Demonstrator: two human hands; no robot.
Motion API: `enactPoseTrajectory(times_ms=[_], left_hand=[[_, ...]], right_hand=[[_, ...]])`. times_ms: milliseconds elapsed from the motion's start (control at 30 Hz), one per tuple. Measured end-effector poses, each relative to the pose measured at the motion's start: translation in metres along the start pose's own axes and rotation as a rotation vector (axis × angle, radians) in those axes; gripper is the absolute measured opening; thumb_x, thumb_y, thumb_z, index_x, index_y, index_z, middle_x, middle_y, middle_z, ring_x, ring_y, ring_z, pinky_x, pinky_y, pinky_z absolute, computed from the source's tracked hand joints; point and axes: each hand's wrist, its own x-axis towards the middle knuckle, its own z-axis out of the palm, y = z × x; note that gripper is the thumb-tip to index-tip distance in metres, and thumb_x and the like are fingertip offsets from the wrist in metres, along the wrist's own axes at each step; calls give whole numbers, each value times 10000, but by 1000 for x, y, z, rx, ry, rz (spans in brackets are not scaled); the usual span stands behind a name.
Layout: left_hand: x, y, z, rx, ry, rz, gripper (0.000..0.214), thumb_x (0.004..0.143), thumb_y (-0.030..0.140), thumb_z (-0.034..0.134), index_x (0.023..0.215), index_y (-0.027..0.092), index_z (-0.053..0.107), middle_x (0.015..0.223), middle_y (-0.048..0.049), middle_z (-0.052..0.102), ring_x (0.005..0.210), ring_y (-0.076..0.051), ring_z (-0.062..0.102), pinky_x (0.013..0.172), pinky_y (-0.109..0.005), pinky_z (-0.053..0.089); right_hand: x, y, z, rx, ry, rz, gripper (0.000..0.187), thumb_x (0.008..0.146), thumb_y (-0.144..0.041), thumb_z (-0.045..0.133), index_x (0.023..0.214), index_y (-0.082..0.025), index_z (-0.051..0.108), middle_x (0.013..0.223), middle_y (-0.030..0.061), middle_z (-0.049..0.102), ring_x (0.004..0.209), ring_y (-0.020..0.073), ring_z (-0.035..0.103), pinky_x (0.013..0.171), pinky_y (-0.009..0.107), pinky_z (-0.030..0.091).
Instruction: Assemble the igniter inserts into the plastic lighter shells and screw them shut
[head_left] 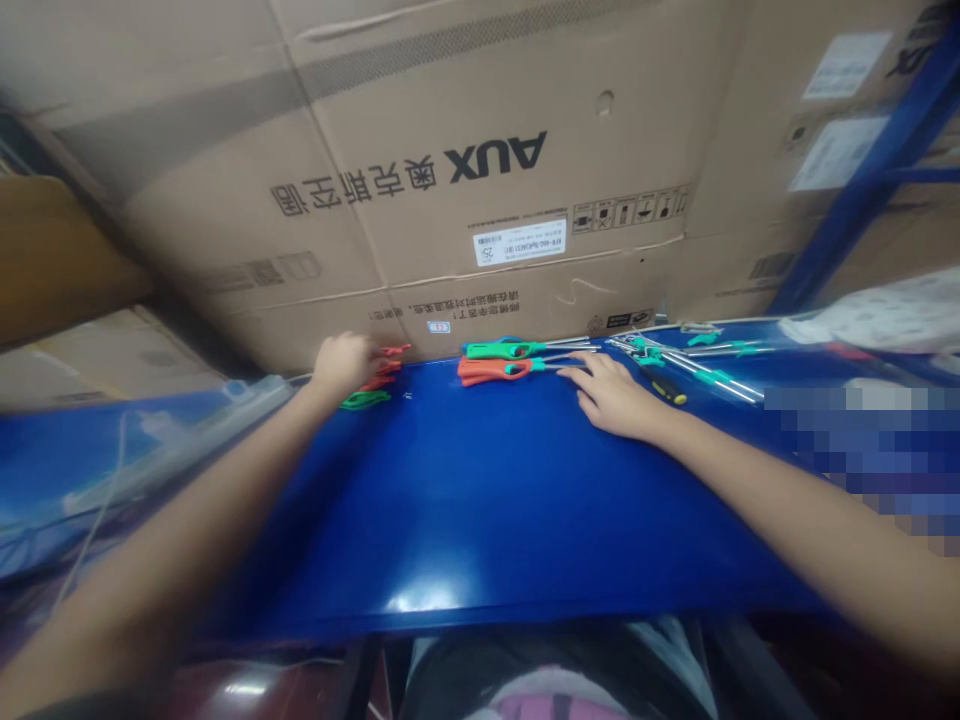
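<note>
My left hand (pixel 343 368) reaches into a small pile of orange parts (pixel 382 378) and green parts (pixel 366 399) against the cardboard; its fingers are bent down, blurred and mostly hidden. Mid-table lie an orange stick lighter (pixel 491 372) and a green stick lighter (pixel 499 350), side by side with their metal tubes pointing right. My right hand (pixel 611 396) is spread low over the table, fingertips at the orange lighter's tube end. Just right of it are metal tubes with teal collars (pixel 709 375) and a black-and-yellow screwdriver (pixel 666 387).
A large cardboard box (pixel 420 240) walls off the back of the blue table (pixel 450 490). To the left lies a clear plastic bag (pixel 187 455). A blue metal post (pixel 855 190) and white speckled cloth (pixel 885 310) stand at right.
</note>
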Motion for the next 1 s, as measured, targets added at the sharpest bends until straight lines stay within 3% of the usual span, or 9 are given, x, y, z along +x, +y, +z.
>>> enactPoseTrajectory(times_ms=[167,400,533,633,733,867,1000], left_hand=[[-20,43,-11,-24,110,148,271,924,345,555,976,225,792,1002,-109,754,1007,-319,627,799,-385,432],[-92,141,-18,-207,80,419,162,927,347,649,961,271,788,962,-23,764,920,-218,631,794,-341,429],[-121,181,-8,-431,56,531,118,909,303,682,899,241,782,865,-37,747,946,-245,612,870,-406,397],[-123,189,2,-713,-63,468,38,834,255,759,851,226,776,876,-26,749,944,-236,631,875,-377,446],[-117,183,6,-839,-95,432,156,780,179,784,933,207,766,960,-20,748,870,-175,671,804,-283,511],[-112,166,8,-925,-135,365,443,706,253,852,1119,182,710,1116,-66,726,1021,-217,676,911,-313,523],[-111,155,13,-893,-161,315,455,735,337,833,1136,174,696,1091,-86,737,994,-245,681,870,-356,528]], right_hand=[[-1,-1,-2,33,70,-58,453,936,-207,465,1379,-163,548,1459,198,465,1351,366,438,1089,559,401],[-6,-43,-30,263,101,-300,555,958,-447,573,1449,-232,430,1461,153,474,1344,309,450,1094,517,398],[-12,-68,-35,407,-65,-462,283,945,-439,607,1102,-203,606,1241,115,597,1148,253,558,993,425,460],[-15,-73,-38,425,-217,-500,153,966,-338,578,963,-187,600,1090,88,631,1003,220,573,902,382,468],[-16,-68,-46,400,-272,-482,87,932,-265,605,910,-182,593,1037,73,629,939,204,561,852,355,450],[-11,-61,-62,333,-327,-439,207,916,-325,634,776,-181,584,895,41,617,795,167,555,744,302,419],[-4,-63,-69,225,-370,-390,313,922,-440,633,751,-179,608,824,22,622,697,147,543,661,285,363]])
